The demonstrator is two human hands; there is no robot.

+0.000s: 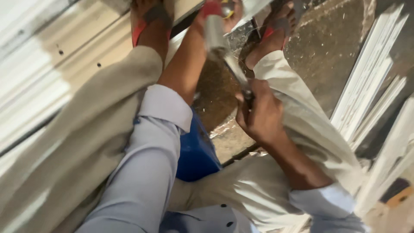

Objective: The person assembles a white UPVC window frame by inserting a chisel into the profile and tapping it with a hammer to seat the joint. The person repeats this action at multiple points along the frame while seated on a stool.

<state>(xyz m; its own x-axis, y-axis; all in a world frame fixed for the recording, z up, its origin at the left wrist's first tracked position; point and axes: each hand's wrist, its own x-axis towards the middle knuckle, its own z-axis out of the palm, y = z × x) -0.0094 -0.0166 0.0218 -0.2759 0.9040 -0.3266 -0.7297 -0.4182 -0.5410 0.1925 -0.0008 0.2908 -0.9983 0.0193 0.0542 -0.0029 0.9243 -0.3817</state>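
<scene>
My right hand (258,114) is closed around the dark handle of a long tool (224,56). Its blurred silvery shaft runs up and left toward the top of the view. My left arm reaches forward between my knees. My left hand (198,19) is at the top edge beside a red and yellow object (213,6), and motion blur hides its grip. Both feet wear red-strapped sandals (148,21); the left one rests on a pale board (64,56), and the right foot (276,32) is near the tool's far end.
I sit on a blue stool (196,151) in beige trousers. Several white moulding strips (371,77) lie stacked at the right. The ground (327,47) ahead is brown and dusty. The pale board has small dark holes (99,64).
</scene>
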